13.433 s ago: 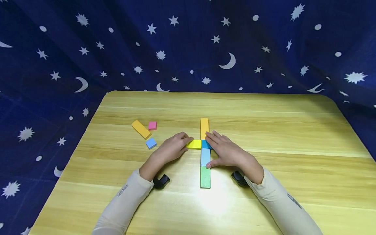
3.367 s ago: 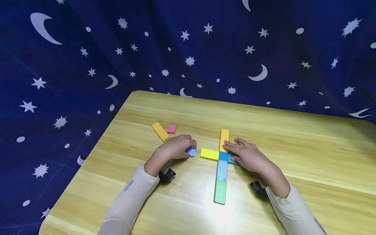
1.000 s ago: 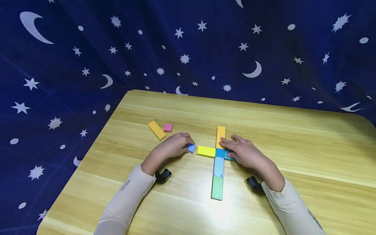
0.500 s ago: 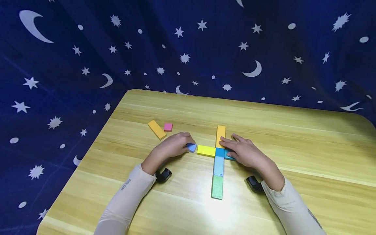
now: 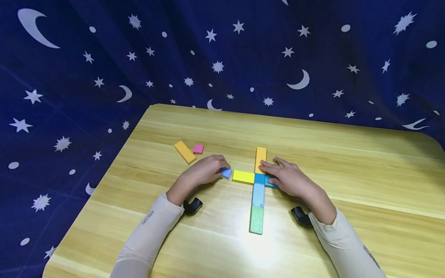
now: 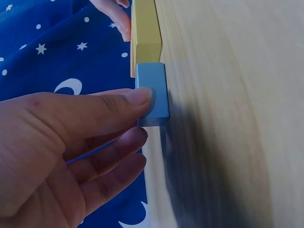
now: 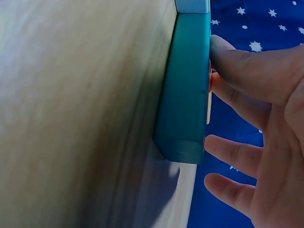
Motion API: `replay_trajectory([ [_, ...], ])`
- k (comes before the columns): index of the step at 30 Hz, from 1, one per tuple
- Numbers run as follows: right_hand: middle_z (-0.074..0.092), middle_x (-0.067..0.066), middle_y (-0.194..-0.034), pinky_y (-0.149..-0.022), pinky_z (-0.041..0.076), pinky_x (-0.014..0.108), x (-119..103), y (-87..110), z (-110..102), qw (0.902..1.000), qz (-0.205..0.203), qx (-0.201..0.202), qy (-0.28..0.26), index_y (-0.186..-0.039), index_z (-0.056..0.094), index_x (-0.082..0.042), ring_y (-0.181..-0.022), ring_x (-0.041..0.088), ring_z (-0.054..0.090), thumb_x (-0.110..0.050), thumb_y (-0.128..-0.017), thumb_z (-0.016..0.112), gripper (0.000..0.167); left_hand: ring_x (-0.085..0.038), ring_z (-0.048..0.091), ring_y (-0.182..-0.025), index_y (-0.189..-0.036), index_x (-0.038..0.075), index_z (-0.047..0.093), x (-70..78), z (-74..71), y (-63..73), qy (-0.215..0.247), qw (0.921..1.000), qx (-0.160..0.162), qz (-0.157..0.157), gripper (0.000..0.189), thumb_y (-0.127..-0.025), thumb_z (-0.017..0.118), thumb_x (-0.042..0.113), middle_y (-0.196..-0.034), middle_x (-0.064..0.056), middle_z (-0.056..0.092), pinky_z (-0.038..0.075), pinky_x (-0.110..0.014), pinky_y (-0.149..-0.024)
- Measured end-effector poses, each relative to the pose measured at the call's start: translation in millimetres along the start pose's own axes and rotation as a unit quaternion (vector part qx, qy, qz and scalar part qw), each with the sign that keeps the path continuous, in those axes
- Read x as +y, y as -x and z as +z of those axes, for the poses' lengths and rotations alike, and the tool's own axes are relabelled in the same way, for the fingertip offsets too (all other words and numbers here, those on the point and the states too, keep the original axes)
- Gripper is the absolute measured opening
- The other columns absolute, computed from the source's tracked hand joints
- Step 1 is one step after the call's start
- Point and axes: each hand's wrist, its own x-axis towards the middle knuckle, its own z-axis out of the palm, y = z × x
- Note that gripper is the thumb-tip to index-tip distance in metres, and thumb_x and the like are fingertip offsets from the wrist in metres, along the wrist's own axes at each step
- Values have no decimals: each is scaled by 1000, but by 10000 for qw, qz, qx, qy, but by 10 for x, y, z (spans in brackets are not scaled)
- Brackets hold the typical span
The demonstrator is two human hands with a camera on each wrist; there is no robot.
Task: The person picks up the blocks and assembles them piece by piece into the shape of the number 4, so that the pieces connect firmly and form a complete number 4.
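Observation:
My left hand [image 5: 206, 170] pinches a small blue square block [image 5: 226, 173] between thumb and fingers, just off the left end of a yellow block [image 5: 243, 177]. In the left wrist view the thumb lies on the blue block's face [image 6: 154, 78], with the yellow block lined up beyond. Yellow, dark blue [image 5: 259, 178] and teal [image 5: 270, 182] blocks form the crossbar of a flat cross. An orange block [image 5: 260, 159] extends behind it; light blue [image 5: 258, 194] and green [image 5: 256, 220] blocks come forward. My right hand [image 5: 290, 177] rests over the teal and orange blocks, fingers spread, partly hiding the teal one.
A loose orange block [image 5: 185, 152] lies slanted at the back left, beside a pink square block [image 5: 198, 149]. The wooden tabletop [image 5: 330, 146] ends at the back before a dark blue curtain [image 5: 174, 58] with stars and moons.
The blue block, first lying near the loose orange one, is now in my left hand beside the yellow block. My right hand shifted slightly over the cross. Little moved in the last second.

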Motion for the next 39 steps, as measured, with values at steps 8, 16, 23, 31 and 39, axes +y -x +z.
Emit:
replay_trajectory([
  [8, 40, 4, -143, -97, 24, 66, -2, -4, -5, 10000, 17, 7, 1, -134, 48, -14, -132, 43, 26, -14, -89, 57, 46, -14, 58, -94, -105, 9, 67, -1, -14, 2, 10, 10000, 16, 17, 23, -83, 66, 11, -102, -3, 63, 48, -26, -84],
  [16, 39, 4, -143, -98, 23, 65, -6, -11, -11, 10000, 41, -15, -4, -134, 47, -14, -132, 43, 25, -15, -89, 57, 46, -12, 58, -93, -106, 12, 68, -1, -21, 2, -64, 10000, 36, -24, 24, -82, 68, 13, -102, -1, 63, 48, -25, -84],
  [23, 39, 4, -143, -98, 23, 65, -14, -14, -25, 10000, 50, -51, -16, -135, 46, -14, -132, 43, 25, -15, -90, 56, 46, -16, 56, -99, -110, 12, 66, -20, -78, 32, -15, 10000, 17, -62, 29, -81, 69, 17, -107, -1, 62, 47, -28, -87],
  [31, 39, 5, -143, -98, 23, 66, -18, -14, -24, 10000, 34, -43, -39, -135, 46, -13, -132, 44, 25, -14, -89, 56, 46, -22, 54, -109, -115, 8, 63, -184, -197, 108, 281, 9983, 403, -300, 38, -79, 71, 15, -115, -6, 60, 42, -36, -97],
  [39, 40, 5, -143, -97, 23, 66, -6, -4, -9, 10000, 3, -48, -41, -135, 46, -13, -132, 44, 25, -14, -90, 56, 46, -27, 52, -109, -125, 10, 55, -426, -299, 198, 453, 9919, 635, -1000, 48, -80, 70, 16, -121, -10, 57, 44, -40, -92],
])
